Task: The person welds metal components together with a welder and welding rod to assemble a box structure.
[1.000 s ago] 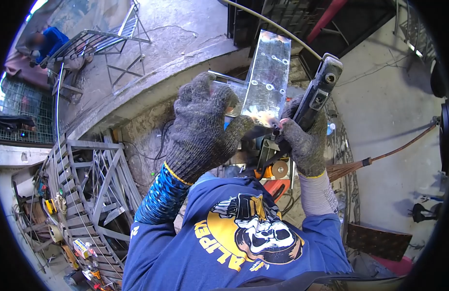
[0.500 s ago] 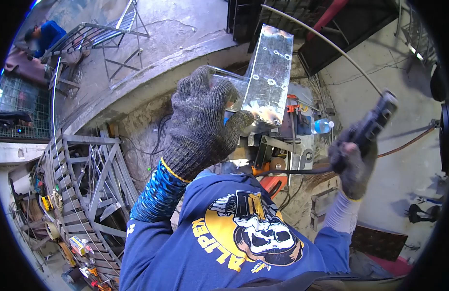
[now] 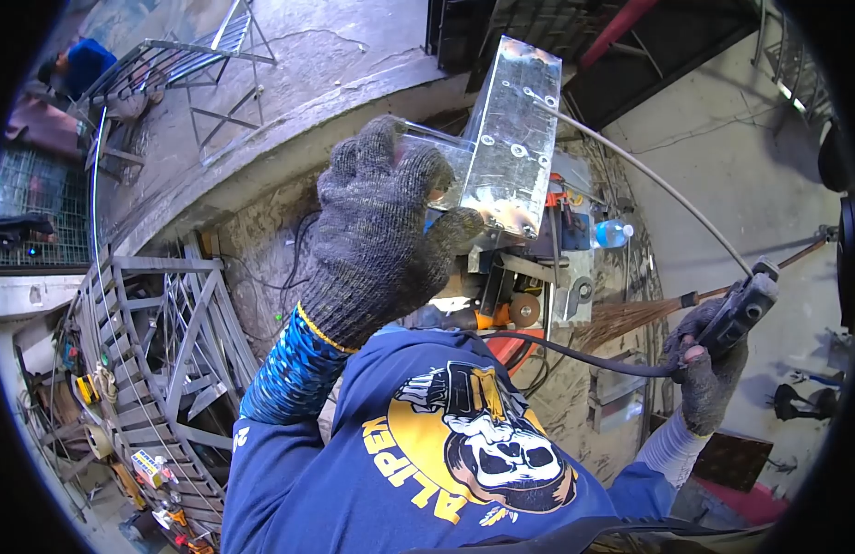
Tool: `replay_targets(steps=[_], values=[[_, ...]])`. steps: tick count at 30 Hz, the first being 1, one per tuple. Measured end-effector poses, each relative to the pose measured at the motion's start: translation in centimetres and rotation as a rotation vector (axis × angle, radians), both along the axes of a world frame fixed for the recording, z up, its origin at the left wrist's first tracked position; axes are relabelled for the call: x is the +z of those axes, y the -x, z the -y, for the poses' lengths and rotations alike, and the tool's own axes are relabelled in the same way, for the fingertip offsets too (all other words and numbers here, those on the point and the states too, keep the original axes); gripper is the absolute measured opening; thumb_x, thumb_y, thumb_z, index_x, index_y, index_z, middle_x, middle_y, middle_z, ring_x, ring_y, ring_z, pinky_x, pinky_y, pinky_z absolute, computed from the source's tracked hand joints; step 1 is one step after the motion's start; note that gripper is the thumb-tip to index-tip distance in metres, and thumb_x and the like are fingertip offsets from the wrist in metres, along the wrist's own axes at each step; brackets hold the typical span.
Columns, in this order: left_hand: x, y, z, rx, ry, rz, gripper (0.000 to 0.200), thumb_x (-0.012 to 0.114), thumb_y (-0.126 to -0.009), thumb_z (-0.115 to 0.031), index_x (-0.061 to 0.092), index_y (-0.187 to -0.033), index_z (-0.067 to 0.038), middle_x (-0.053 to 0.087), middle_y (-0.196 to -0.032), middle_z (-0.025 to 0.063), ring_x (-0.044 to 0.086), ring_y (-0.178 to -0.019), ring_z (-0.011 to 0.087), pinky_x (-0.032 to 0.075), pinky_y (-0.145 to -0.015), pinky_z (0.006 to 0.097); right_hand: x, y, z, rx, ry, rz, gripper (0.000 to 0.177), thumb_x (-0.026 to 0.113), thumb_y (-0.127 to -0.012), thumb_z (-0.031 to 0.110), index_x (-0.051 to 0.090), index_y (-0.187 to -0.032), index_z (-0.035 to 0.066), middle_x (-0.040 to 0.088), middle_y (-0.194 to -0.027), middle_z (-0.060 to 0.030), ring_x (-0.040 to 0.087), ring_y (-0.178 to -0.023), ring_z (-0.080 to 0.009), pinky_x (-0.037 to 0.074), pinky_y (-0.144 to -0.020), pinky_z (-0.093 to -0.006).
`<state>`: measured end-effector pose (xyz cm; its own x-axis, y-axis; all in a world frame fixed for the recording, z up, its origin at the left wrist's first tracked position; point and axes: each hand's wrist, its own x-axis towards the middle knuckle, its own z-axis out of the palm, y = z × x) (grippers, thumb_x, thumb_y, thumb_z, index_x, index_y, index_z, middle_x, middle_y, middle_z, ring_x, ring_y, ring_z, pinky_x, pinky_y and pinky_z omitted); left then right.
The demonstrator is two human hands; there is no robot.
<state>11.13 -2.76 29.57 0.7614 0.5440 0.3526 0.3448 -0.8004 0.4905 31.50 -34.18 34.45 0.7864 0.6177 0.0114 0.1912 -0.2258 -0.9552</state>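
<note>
Left hand [image 3: 377,231], grey knit glove, clamping edge of shiny drilled steel plate [image 3: 515,138], keeping it upright ahead of chest. Right hand [image 3: 709,374] closing around black electrode holder [image 3: 743,309], hanging low right, well apart from plate. Scorching at plate's bottom edge suggesting seam partly worked. Grey steel frames [image 3: 169,323] crowding left side; right side looking open.

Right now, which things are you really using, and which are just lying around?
In use:
left hand gripping the shiny metal piece
right hand holding the black tool, with its thin rod and cable

Lying about:
water bottle
broom
grey metal gates on the left
</note>
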Motion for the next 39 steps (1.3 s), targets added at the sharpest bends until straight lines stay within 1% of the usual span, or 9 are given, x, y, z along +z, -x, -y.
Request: replay_targets(steps=[4,6,8,11,20,23,29,36,39], values=[[-0.1,0.0,0.0,0.006,-0.013,0.007,0.041,0.083,-0.072,-0.029,0.062,-0.097,-0.005,0.056,-0.113,0.0242,0.055,-0.105,0.0436,0.043,-0.091,0.0518,-0.3,0.1,0.1,0.021,0.032,-0.006,0.052,0.084,-0.076,0.027,0.052,-0.110,0.002,0.055,-0.084,-0.0057,0.057,-0.070,-0.0147,0.049,-0.060,-0.0273],[0.0,0.0,-0.1,0.000,-0.007,0.002,0.041,0.083,-0.072,-0.029,0.062,-0.097,-0.005,0.056,-0.115,0.0248,0.054,-0.107,0.0441,0.042,-0.092,0.0523,-0.5,0.1,0.1,0.017,0.056,-0.010,0.051,0.084,-0.076,0.027,0.052,-0.108,0.003,0.055,-0.084,-0.0057,0.057,-0.069,-0.0144,0.048,-0.060,-0.0270],[0.0,0.0,-0.1,0.002,-0.004,-0.009,0.041,0.083,-0.072,-0.029,0.062,-0.098,-0.005,0.056,-0.116,0.0253,0.054,-0.108,0.0447,0.042,-0.093,0.0524,-1.0,0.0,0.2,0.076,0.028,0.004,0.049,0.083,-0.076,0.025,0.053,-0.108,0.003,0.056,-0.085,-0.0058,0.056,-0.068,-0.0137,0.047,-0.059,-0.0260],[0.2,0.1,0.1,0.009,0.002,-0.018,0.042,0.084,-0.072,-0.030,0.062,-0.099,-0.005,0.055,-0.119,0.0262,0.054,-0.111,0.0455,0.042,-0.095,0.0525,-0.3,0.3,0.1,0.057,0.098,-0.036,0.048,0.082,-0.076,0.023,0.052,-0.109,0.003,0.056,-0.086,-0.0060,0.056,-0.069,-0.0132,0.047,-0.060,-0.0260],[0.3,0.1,0.1,0.018,0.009,-0.030,0.043,0.083,-0.074,-0.032,0.063,-0.100,-0.004,0.054,-0.126,0.0283,0.052,-0.116,0.0467,0.041,-0.098,0.0531,-0.4,0.9,-0.6,0.043,0.035,-0.130,0.045,0.081,-0.076,0.018,0.052,-0.108,0.004,0.055,-0.088,-0.0060,0.056,-0.073,-0.0124,0.048,-0.062,-0.0264],[0.2,0.1,0.1,0.026,-0.002,-0.044,0.043,0.083,-0.075,-0.033,0.063,-0.101,-0.004,0.054,-0.127,0.0284,0.052,-0.117,0.0468,0.041,-0.098,0.0535,-0.5,0.8,-0.7,0.048,0.090,-0.099,0.043,0.079,-0.077,0.017,0.053,-0.108,0.004,0.055,-0.087,-0.0051,0.055,-0.072,-0.0120,0.049,-0.062,-0.0263],[0.5,0.3,0.1,0.022,0.013,-0.061,0.044,0.081,-0.076,-0.034,0.063,-0.103,-0.005,0.052,-0.128,0.0284,0.051,-0.118,0.0466,0.040,-0.099,0.0534,-0.4,0.5,-0.9,0.086,0.118,-0.092,0.042,0.079,-0.076,0.018,0.053,-0.106,0.004,0.056,-0.086,-0.0031,0.056,-0.071,-0.0115,0.049,-0.063,-0.0261],[0.0,0.4,0.1,0.030,0.015,-0.063,0.044,0.081,-0.076,-0.035,0.062,-0.103,-0.006,0.052,-0.129,0.0274,0.050,-0.118,0.0460,0.039,-0.100,0.0525,-0.2,0.5,-1.2,0.101,0.152,-0.102,0.043,0.080,-0.076,0.018,0.053,-0.106,0.004,0.056,-0.086,-0.0033,0.057,-0.072,-0.0118,0.049,-0.063,-0.0261],[0.0,0.4,-0.1,0.011,0.012,-0.062,0.044,0.082,-0.076,-0.034,0.062,-0.103,-0.005,0.052,-0.128,0.0269,0.050,-0.118,0.0456,0.040,-0.099,0.0522,-0.3,0.6,-1.3,0.085,0.125,-0.108,0.044,0.080,-0.076,0.018,0.054,-0.108,0.003,0.056,-0.087,-0.0034,0.057,-0.072,-0.0120,0.049,-0.063,-0.0263]])
